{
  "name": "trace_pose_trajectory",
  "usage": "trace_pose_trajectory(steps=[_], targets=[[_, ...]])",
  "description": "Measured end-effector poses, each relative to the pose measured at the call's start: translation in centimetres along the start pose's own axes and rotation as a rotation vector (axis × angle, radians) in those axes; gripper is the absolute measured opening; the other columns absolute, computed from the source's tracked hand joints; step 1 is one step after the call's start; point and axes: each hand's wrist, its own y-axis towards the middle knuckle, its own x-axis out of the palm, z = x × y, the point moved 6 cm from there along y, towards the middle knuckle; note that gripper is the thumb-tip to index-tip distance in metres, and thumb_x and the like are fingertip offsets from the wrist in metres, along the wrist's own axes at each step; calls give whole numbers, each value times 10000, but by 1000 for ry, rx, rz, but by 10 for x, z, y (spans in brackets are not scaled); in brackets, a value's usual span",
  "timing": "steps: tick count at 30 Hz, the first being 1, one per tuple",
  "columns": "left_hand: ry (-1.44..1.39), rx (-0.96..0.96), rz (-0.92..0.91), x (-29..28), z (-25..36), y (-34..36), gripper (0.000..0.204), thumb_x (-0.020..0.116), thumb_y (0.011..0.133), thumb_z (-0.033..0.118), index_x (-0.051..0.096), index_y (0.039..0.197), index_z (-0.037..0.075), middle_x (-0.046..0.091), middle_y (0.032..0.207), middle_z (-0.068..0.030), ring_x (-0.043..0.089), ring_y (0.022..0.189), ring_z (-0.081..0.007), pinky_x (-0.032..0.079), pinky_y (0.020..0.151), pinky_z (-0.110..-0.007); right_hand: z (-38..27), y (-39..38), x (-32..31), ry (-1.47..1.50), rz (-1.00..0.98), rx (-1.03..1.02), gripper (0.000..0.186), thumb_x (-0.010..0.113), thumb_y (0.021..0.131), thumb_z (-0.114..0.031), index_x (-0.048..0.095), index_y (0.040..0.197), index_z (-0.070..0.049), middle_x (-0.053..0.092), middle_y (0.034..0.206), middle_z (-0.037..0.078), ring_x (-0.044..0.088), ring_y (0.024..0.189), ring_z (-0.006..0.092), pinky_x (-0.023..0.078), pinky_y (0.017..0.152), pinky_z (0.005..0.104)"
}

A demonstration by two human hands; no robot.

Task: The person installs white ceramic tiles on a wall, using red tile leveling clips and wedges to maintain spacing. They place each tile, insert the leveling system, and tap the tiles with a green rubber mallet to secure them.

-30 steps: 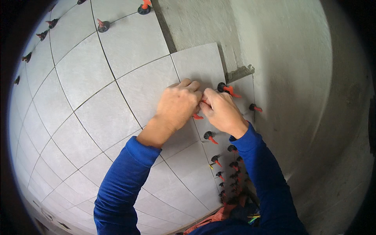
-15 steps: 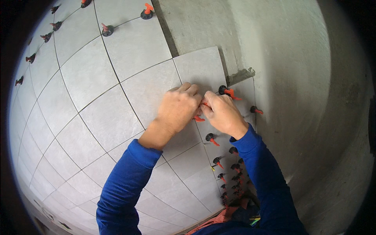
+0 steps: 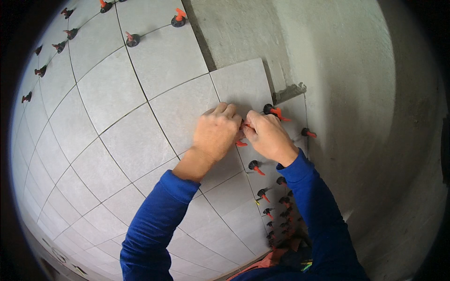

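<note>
My hands meet fingertip to fingertip over the seam between pale grey wall tiles point(image 3: 183, 105). My right hand point(image 3: 270, 136) pinches the orange handle of a tile leveling clip point(image 3: 247, 125). Closed and curled, my left hand point(image 3: 216, 133) presses in from the other side; its fingertips and whatever they grip are hidden. Just below its fingers another orange clip handle point(image 3: 241, 144) sticks out. To the upper right of my right hand sits a black-based clip with an orange handle point(image 3: 276, 112).
More leveling clips point(image 3: 255, 166) run down the seams by my right forearm, and several point(image 3: 132, 40) stand at the upper left. A bare grey cement wall point(image 3: 351, 117) adjoins the tiles on the right. Rough mortar point(image 3: 289, 92) shows at a tile edge.
The whole view has shifted slightly, with tiles and clips a little lower and to the right. Both hands keep nearly the same place and grip on the tiles.
</note>
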Motion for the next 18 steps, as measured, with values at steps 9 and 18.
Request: trace_pose_trajectory(steps=[9, 18], targets=[[26, -20, 103, 8, 5, 6, 157, 775, 781, 207, 712, 865, 90, 663, 997, -49, 666, 1005, -234, 595, 827, -368, 0, 2, 1, -42, -43, 11, 125, 681, 969, -103, 623, 939, 3, 722, 806, 254, 714, 792, 485, 558, 745, 584], [-134, 200, -102, 1, -7, 21, 77, 757, 822, 152, 752, 867, 91, 703, 1014, -53, 684, 1065, -252, 606, 850, -386, 1, -1, 1, -8, -51, -17, 142, 714, 954, -101, 623, 949, 7, 723, 812, 252, 715, 816, 483, 557, 747, 585]])
